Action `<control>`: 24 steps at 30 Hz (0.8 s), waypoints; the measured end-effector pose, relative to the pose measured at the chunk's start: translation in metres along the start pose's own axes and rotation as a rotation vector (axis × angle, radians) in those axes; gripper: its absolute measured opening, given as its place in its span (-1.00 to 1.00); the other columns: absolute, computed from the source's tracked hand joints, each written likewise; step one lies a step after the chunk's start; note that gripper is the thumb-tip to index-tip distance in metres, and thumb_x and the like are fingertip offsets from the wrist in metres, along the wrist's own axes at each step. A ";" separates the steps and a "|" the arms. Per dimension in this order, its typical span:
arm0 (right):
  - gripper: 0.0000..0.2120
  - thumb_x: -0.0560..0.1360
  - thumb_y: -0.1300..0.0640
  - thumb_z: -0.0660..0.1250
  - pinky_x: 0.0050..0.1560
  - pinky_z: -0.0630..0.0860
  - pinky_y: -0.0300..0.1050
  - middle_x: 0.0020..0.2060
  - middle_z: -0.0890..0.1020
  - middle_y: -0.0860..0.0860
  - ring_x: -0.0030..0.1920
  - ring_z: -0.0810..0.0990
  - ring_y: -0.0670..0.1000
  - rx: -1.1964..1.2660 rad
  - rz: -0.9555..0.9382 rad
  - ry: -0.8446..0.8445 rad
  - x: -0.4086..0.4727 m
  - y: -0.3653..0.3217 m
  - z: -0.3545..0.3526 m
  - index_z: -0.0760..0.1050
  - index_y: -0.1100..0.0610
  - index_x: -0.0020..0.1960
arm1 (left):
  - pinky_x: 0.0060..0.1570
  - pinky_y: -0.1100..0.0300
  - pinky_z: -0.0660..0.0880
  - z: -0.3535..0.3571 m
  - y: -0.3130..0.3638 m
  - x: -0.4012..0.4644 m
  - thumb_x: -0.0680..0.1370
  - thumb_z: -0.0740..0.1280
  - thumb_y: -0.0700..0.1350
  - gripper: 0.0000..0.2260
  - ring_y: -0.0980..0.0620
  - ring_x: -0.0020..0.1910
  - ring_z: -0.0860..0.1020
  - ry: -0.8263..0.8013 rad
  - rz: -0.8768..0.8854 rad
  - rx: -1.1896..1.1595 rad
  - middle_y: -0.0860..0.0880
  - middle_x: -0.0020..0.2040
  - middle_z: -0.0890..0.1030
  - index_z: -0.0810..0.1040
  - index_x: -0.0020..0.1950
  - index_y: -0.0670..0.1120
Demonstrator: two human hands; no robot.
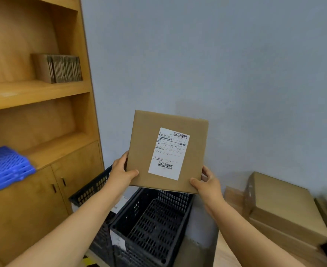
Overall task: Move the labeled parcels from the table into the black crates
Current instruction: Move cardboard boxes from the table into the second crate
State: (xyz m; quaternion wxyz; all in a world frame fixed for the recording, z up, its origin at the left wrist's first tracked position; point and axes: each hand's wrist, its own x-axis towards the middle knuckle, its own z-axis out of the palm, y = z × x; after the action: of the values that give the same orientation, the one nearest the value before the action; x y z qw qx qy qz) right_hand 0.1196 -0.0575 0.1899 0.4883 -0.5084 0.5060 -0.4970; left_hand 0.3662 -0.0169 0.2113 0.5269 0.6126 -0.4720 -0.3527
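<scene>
A: What are the hands doing?

B: Both hold one cardboard parcel (168, 151) up in the air, its broad face turned toward the camera. The left hand (120, 175) grips the lower left edge, thumb curled over the front face and fingers behind. The right hand (207, 183) grips the lower right corner the same way, thumb on the front.

A: Is it labeled?

B: Yes, a white shipping label (168, 153) sits on the facing side, tilted slightly with the box, with a barcode near its top and another near its bottom. The small print is too fine to read.

A: Where is the parcel relative to the crates?

B: It hangs above a black crate (151, 228) with perforated walls, touching nothing but the hands. That crate's inside shows only its slotted floor. A second black crate (91, 187) stands just to the left and a bit farther off, partly hidden by the left forearm; something pale lies in it, but I cannot tell what.

A: Any parcels left?

B: On the right, a stack of flat cardboard boxes (282, 209) lies on a light wooden table (224, 255), well apart from the held parcel.

A: And the surroundings?

B: A wooden shelf unit (43, 93) fills the left side, with a row of upright folded cardboard (60, 68) on an upper shelf and a blue plastic crate (4, 166) on the ledge above its cabinet doors. A plain grey-blue wall (216, 54) stands behind.
</scene>
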 end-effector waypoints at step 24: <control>-0.33 0.48 0.37 0.32 0.17 0.48 -0.03 0.32 0.43 0.07 0.20 0.48 0.05 -0.212 0.458 0.031 0.144 0.145 0.074 0.15 0.09 0.50 | -0.22 0.45 0.37 0.020 -0.136 0.203 0.49 0.20 -0.39 -0.37 0.29 -0.09 0.44 -0.371 -0.219 0.319 0.14 0.08 0.47 0.21 0.37 0.21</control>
State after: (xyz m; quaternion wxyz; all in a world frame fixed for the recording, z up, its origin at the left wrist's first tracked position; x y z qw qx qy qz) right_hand 0.1884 -0.2036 0.0445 0.5242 -0.4212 0.6647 -0.3256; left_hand 0.4378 -0.2156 0.0875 0.2871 0.6601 -0.5410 -0.4349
